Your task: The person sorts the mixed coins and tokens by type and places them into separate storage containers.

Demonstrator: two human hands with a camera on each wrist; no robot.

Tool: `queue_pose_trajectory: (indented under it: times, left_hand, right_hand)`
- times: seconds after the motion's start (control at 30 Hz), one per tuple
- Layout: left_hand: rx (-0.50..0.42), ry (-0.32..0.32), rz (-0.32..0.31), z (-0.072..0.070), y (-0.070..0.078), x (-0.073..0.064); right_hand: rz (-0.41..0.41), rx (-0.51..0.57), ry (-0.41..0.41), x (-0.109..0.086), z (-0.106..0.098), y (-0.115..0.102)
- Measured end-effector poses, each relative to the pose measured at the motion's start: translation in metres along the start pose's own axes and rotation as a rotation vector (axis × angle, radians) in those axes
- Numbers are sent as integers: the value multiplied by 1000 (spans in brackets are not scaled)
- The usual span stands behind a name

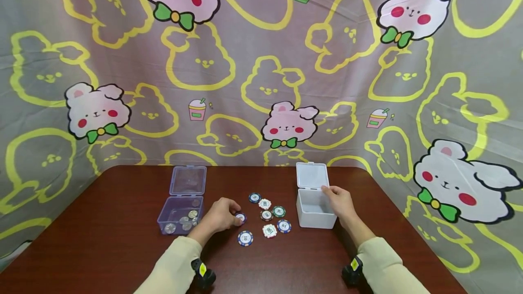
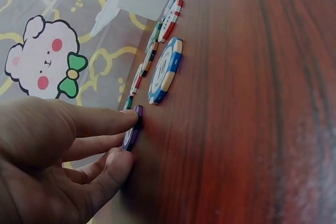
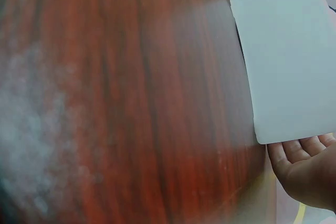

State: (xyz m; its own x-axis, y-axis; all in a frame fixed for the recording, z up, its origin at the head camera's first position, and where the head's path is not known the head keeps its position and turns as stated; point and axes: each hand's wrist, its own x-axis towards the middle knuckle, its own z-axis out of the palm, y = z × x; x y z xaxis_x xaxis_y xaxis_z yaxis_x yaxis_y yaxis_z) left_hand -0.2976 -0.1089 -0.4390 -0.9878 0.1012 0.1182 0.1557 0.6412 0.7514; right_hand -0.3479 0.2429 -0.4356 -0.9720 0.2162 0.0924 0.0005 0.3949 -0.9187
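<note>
the left hand [image 1: 220, 216] pinches a purple chip [image 2: 132, 129] flat on the table [image 1: 122, 248] (clear box [image 1: 180, 214] just to its left); the right hand [image 1: 339, 203] grips the white box [image 1: 312, 214].

A makeshift recording corner: cartoon-bear cloth [image 1: 261, 67] (wrinkled) draped behind a wooden table [image 1: 114, 248].
</note>
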Motion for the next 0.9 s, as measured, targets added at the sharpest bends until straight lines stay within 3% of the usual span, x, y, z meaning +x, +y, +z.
queue_pose_trajectory:
  times: [0.5,0.73,0.9]
  left_hand:
    - [69,13,15,-4,4,1]
    - [33,45,32,-5,4,0]
    - [-49,43,14,-7,5,-1]
  right_hand:
    - [-12,-2,-18,8,-1,3]
    - [-7,-13,-11,7,0,2]
    - [1,-15,-14,7,1,0]
